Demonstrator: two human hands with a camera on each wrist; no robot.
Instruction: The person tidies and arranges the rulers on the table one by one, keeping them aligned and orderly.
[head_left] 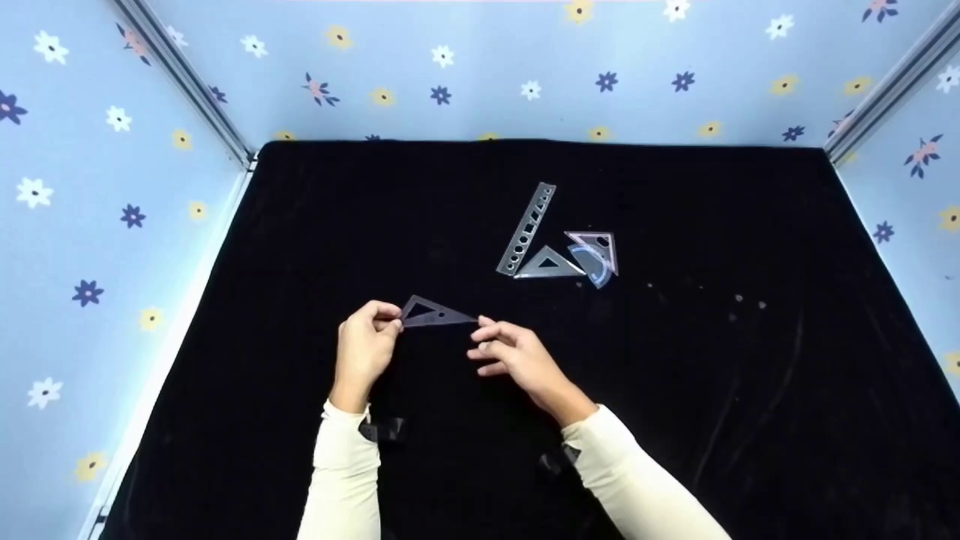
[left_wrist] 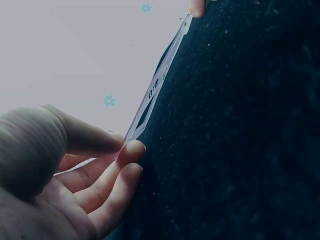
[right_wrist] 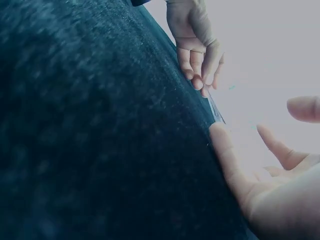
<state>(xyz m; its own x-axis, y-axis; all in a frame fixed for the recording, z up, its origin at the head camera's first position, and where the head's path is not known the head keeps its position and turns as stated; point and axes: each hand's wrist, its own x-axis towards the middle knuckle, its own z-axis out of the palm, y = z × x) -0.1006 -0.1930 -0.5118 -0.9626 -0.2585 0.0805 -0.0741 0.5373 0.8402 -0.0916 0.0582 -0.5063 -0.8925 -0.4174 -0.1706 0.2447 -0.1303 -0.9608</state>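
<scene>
A see-through triangular set square [head_left: 454,318] with a triangular cutout and a small round hole is stretched between both hands, low over the black cloth. My left hand [head_left: 364,349] pinches its wide left end between thumb and fingers. In the left wrist view the set square [left_wrist: 159,75] appears nearly edge-on, with small dark print on it. My right hand [head_left: 525,358] touches the pointed right tip with one extended fingertip. In the right wrist view the thumb and other fingers of the right hand [right_wrist: 270,185] are spread apart from the set square.
Beyond the hands lie a clear ruler [head_left: 520,231] with shaped cutouts, a second clear set square [head_left: 568,269], a blue-marked protractor [head_left: 592,265] and a pink-edged set square [head_left: 612,251], the protractor overlapping the pink-edged one. Flowered panels [head_left: 487,67] enclose the black-covered table [head_left: 712,225].
</scene>
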